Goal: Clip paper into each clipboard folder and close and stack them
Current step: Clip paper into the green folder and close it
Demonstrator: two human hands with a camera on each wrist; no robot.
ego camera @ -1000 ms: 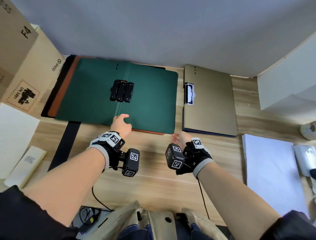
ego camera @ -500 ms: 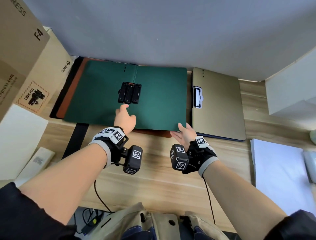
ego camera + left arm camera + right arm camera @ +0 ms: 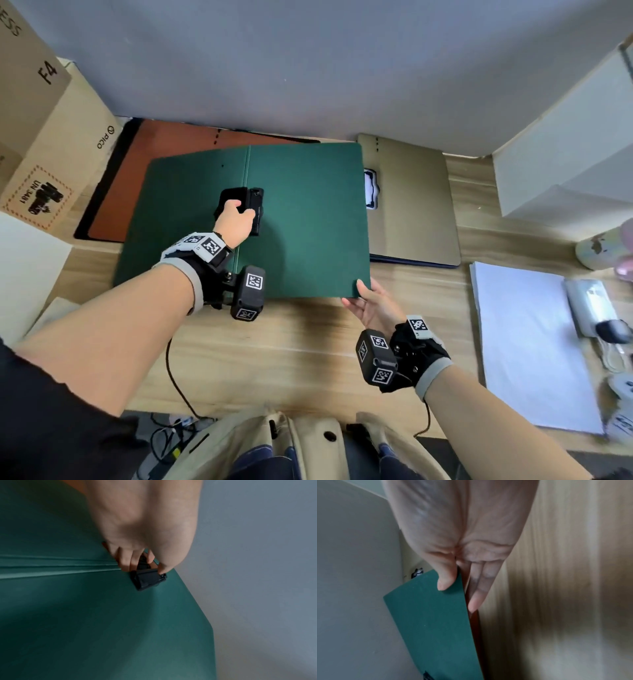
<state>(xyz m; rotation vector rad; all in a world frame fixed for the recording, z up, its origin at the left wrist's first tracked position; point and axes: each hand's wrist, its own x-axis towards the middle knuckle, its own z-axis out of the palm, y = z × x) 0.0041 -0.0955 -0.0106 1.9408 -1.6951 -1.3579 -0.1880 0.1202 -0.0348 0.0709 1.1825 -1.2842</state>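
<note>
Before you on the tabletop lies the open folder, overlapping another open folder behind it. Right of it sits a closed folder; the paper stack lies farther right, nearer you.

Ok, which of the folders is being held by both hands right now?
The green folder: left hand grips its black clip, right hand pinches its corner. The brown and tan folders lie untouched.

green folder: matt, cloth-like; clip: glossy black plastic; table: smooth wood-grain
</note>
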